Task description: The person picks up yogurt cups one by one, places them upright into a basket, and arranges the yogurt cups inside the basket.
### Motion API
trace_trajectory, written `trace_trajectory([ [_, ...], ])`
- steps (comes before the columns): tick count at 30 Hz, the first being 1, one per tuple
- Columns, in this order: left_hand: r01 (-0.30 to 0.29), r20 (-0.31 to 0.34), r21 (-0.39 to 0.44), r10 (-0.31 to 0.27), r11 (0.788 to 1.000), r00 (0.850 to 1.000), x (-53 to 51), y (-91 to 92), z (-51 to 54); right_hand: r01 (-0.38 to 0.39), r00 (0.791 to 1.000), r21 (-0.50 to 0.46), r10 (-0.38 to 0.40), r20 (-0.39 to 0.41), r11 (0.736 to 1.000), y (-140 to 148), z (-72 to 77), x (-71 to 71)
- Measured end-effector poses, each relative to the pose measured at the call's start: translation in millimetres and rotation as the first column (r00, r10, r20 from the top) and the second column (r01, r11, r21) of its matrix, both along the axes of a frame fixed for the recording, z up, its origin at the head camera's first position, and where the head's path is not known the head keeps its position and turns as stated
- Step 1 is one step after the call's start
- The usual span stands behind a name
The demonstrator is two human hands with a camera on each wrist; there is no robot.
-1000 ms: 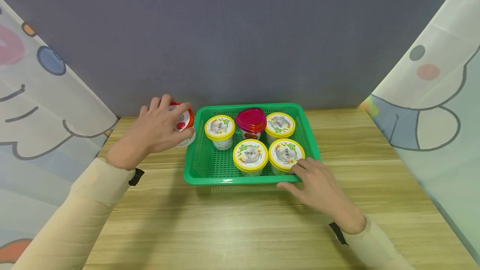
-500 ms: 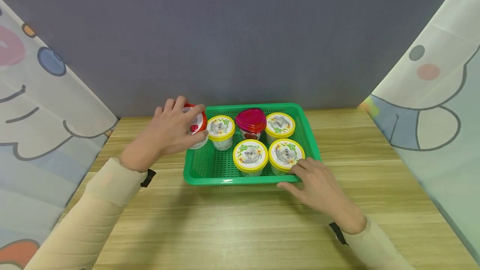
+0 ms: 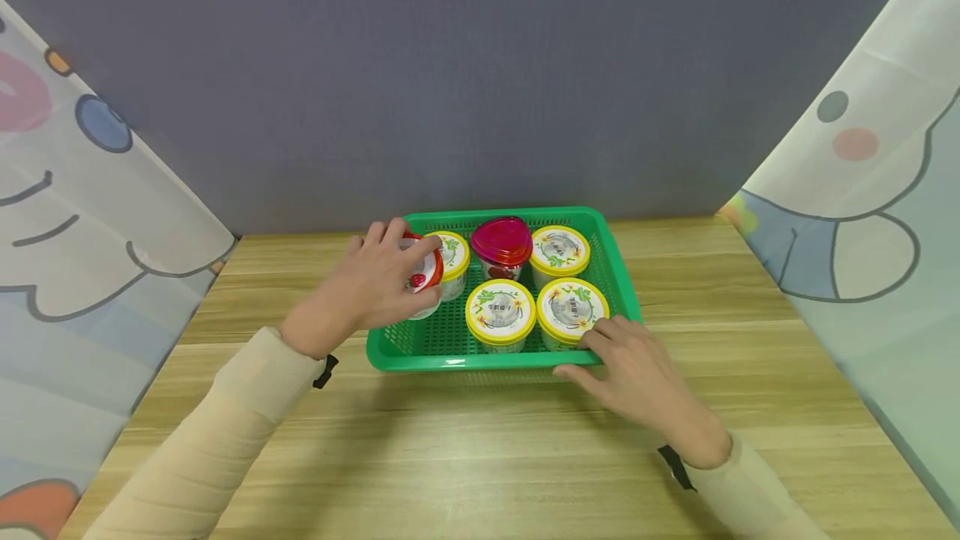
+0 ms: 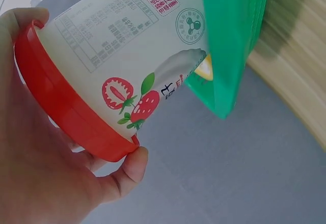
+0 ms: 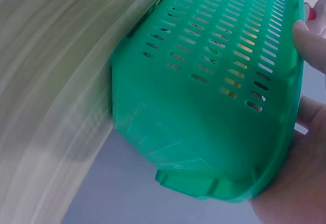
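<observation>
My left hand [image 3: 375, 286] grips a white yogurt cup by its red lid [image 3: 429, 267]; strawberries are printed on the cup's side [image 4: 117, 56] in the left wrist view. That cup is over the left part of a green plastic basket [image 3: 386, 348], in front of a yellow-lidded cup [image 3: 453, 255] that it partly covers. At the basket's front right corner, my right hand [image 3: 637, 369] holds the rim, thumb outside and fingers reaching over it. The right wrist view shows the basket's slotted wall [image 5: 204, 107] beside this hand.
Inside the basket stand more yellow-lidded cups [image 3: 501, 311] and a cup with a magenta lid [image 3: 502, 240] at the back. The basket sits on a wooden table [image 3: 480, 457], close to a grey back panel [image 3: 480, 82]. Cartoon-printed curtains [image 3: 862, 190] flank both sides.
My left hand has carried the red-lidded cup rightward, from beside the basket's left edge to over its inside, and slightly nearer the front. The right hand has stayed on the rim.
</observation>
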State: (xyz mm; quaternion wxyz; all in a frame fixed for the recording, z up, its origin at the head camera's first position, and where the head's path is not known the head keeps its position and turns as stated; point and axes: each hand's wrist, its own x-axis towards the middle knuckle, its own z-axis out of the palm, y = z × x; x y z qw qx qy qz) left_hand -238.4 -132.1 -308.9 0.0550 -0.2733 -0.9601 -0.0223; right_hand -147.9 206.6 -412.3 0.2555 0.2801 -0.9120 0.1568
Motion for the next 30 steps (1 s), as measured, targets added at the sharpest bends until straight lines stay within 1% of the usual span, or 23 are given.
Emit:
trace_trajectory([
  [6, 0.016, 0.019, 0.018, -0.016, 1.000, 1.000, 2.7, 5.0, -9.2, 0.000, 1.000, 0.001, 0.000, 0.001, 1.000, 0, 0.2, 0.0],
  [11, 0.035, 0.043, 0.013, -0.035, 0.999, 0.998, 4.6, 10.6, -20.4, 0.002, 1.000, -0.001, -0.002, 0.008, 1.000, 0, 0.4, 0.1],
  [14, 0.034, 0.060, 0.014, -0.035, 0.999, 0.998, 5.5, 13.2, -27.6, 0.005, 1.000, -0.001, -0.005, 0.012, 1.000, -1, 0.2, 0.2],
  [19, 0.032, 0.087, 0.026, -0.034, 0.999, 0.996, 5.3, 15.6, -36.3, 0.010, 1.000, 0.005, -0.010, 0.015, 1.000, -1, 0.2, 0.7],
  [25, 0.026, 0.111, 0.014, -0.028, 1.000, 0.993, 5.7, 16.4, -43.1, 0.016, 1.000, 0.011, -0.016, 0.021, 1.000, -1, 0.3, 0.8],
  [30, 0.028, 0.145, 0.003, -0.029, 1.000, 0.989, 5.3, 16.8, -47.8, 0.013, 1.000, 0.016, -0.013, 0.022, 1.000, 0, 0.0, 0.2],
])
